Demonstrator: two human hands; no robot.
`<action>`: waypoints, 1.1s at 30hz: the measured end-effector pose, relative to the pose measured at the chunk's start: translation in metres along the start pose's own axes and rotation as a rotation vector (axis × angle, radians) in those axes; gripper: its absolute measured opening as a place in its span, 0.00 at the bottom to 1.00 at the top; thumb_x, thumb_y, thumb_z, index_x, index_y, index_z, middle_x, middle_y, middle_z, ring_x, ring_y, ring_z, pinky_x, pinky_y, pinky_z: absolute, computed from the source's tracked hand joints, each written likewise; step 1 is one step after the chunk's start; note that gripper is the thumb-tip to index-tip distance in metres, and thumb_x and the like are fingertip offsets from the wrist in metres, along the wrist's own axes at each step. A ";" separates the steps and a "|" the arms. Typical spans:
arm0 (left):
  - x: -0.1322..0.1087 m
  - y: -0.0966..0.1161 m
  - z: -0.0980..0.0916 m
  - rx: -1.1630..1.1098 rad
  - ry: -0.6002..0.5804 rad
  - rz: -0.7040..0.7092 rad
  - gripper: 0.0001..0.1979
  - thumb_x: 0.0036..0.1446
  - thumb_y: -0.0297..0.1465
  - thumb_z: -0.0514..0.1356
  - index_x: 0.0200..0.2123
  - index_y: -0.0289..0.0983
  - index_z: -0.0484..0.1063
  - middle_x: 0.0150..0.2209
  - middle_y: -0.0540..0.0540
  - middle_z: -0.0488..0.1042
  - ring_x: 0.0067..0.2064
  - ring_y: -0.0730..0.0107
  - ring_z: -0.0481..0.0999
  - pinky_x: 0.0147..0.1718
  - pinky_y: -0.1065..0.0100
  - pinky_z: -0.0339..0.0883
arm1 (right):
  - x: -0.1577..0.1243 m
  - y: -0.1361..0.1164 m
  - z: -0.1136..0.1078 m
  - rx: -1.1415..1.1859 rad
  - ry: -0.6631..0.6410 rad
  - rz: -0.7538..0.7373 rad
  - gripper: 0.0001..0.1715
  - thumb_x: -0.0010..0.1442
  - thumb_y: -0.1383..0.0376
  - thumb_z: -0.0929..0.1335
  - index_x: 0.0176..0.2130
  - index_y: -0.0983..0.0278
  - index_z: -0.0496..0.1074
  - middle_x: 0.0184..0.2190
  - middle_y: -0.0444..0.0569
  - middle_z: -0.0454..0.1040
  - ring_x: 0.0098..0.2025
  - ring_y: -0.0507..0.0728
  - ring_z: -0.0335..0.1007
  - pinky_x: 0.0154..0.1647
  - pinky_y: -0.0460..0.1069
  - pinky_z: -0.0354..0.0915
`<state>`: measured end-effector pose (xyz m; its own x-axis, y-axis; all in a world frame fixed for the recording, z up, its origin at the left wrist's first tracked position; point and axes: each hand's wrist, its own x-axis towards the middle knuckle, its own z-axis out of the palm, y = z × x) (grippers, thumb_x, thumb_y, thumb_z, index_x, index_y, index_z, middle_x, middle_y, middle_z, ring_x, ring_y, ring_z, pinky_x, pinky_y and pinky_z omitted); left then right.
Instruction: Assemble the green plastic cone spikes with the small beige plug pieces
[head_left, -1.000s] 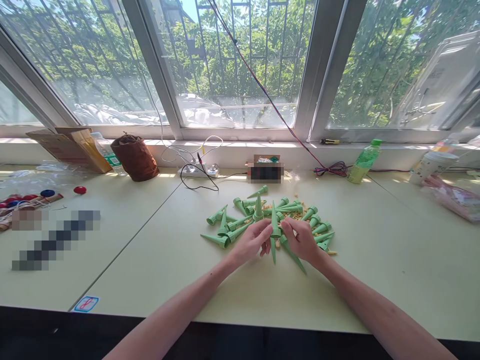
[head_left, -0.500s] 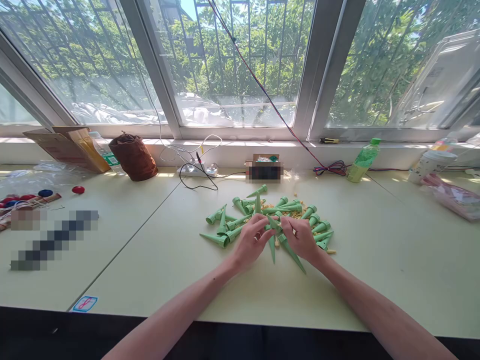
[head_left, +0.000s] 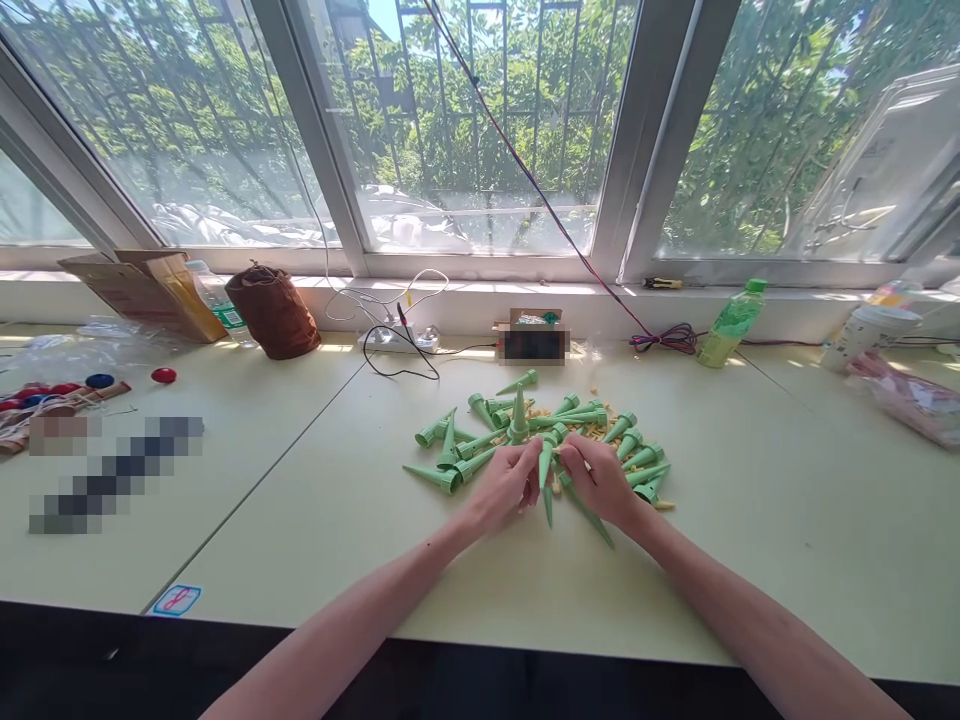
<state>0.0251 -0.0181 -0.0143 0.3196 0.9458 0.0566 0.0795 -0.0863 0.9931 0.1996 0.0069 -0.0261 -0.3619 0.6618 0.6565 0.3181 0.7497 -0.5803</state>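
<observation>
My left hand (head_left: 510,482) is closed around a green plastic plant watering spike (head_left: 547,462), its point downward and its wide ribbed end up. Close on its right, my right hand (head_left: 598,474) pinches a small tan piece (head_left: 556,451) against the side of the spike; its exact shape is mostly hidden by the fingers. Around both hands lies a pile of similar green spikes (head_left: 472,448), with small tan pieces (head_left: 600,428) scattered among them. Just beyond my left hand one spike (head_left: 518,412) stands upright, tip up.
A green bottle (head_left: 731,325) and a white cup (head_left: 866,337) stand at the back right. Behind the pile are a small box (head_left: 553,318) and a power strip (head_left: 394,338). A brown pouch (head_left: 274,312) and red and blue balls (head_left: 163,376) are on the left.
The spike in my left hand has turned from tilted to nearly upright, point down. My right hand stays beside it, the small tan piece now showing at the fingertips. The view has shifted slightly.
</observation>
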 end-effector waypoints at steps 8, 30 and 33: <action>0.002 -0.001 -0.006 -0.100 -0.030 0.029 0.25 0.62 0.51 0.54 0.28 0.35 0.67 0.17 0.53 0.66 0.18 0.76 0.64 0.18 0.73 0.56 | 0.000 0.004 0.001 0.031 -0.016 0.009 0.24 0.72 0.58 0.56 0.25 0.61 0.58 0.19 0.40 0.58 0.21 0.49 0.51 0.24 0.46 0.51; 0.000 -0.007 0.000 0.311 0.132 0.278 0.19 0.61 0.41 0.61 0.52 0.38 0.69 0.34 0.48 0.73 0.23 0.79 0.64 0.22 0.74 0.60 | 0.001 -0.001 0.003 -0.005 0.082 0.064 0.27 0.73 0.57 0.55 0.23 0.61 0.54 0.17 0.40 0.57 0.19 0.50 0.50 0.22 0.47 0.50; -0.001 -0.008 0.002 0.249 0.146 0.274 0.20 0.60 0.41 0.61 0.51 0.39 0.63 0.35 0.49 0.72 0.21 0.81 0.63 0.20 0.76 0.56 | 0.001 -0.001 0.002 -0.019 0.138 0.063 0.26 0.73 0.58 0.55 0.23 0.61 0.55 0.18 0.40 0.58 0.20 0.50 0.51 0.23 0.47 0.51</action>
<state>0.0265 -0.0193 -0.0221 0.2245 0.9102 0.3479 0.2419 -0.3979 0.8850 0.1972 0.0068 -0.0260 -0.2177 0.7002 0.6799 0.3530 0.7059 -0.6140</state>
